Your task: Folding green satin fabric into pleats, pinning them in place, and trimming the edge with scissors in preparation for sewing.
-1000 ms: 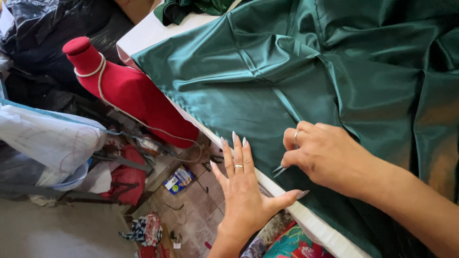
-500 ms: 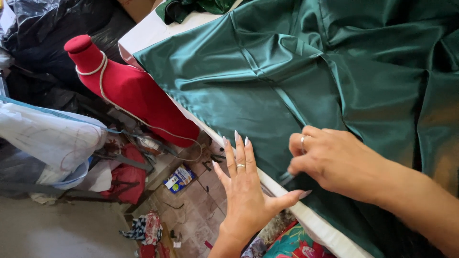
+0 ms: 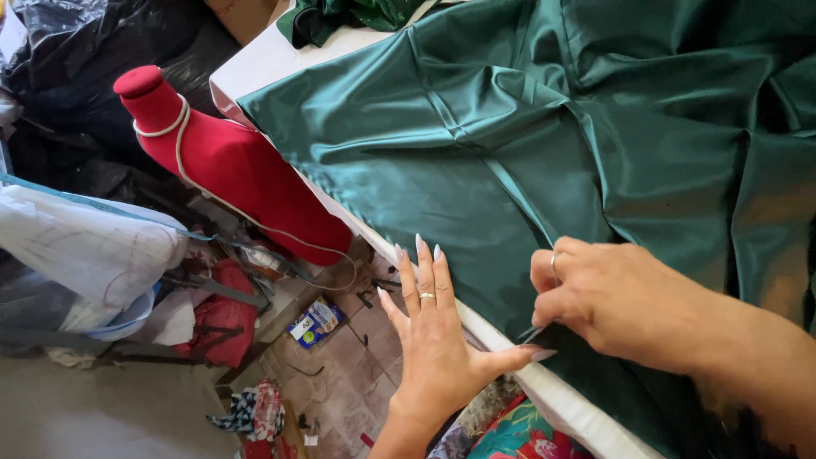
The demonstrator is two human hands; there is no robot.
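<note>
Looking down from the head camera, one view only.

Left hand (image 3: 433, 348) — flat and open, fingers spread and pointing up the frame, palm pressed to the table's white edge (image 3: 557, 399); thumb stretched right, its tip meeting the cloth border. Ring on one finger; nothing is clasped.

Right hand (image 3: 612, 297) — curled, knuckles up, resting on the green satin fabric (image 3: 476, 144), thumb and forefinger pinched at the cloth's border just beside the left thumb. A thin dark sliver shows at the pinch; what it is cannot be made out.

Green satin fabric — spread in folds over the table, filling the upper right, its border running along the white edge.

Surroundings — red dress form (image 3: 229, 161) with a pale cord round its neck, leaning beside the table; pale plastic-wrapped bundle (image 3: 85, 246) at left; small box (image 3: 314, 321) on the tiled floor below.

Cut off: right forearm at frame edge; table's far side under cloth.
</note>
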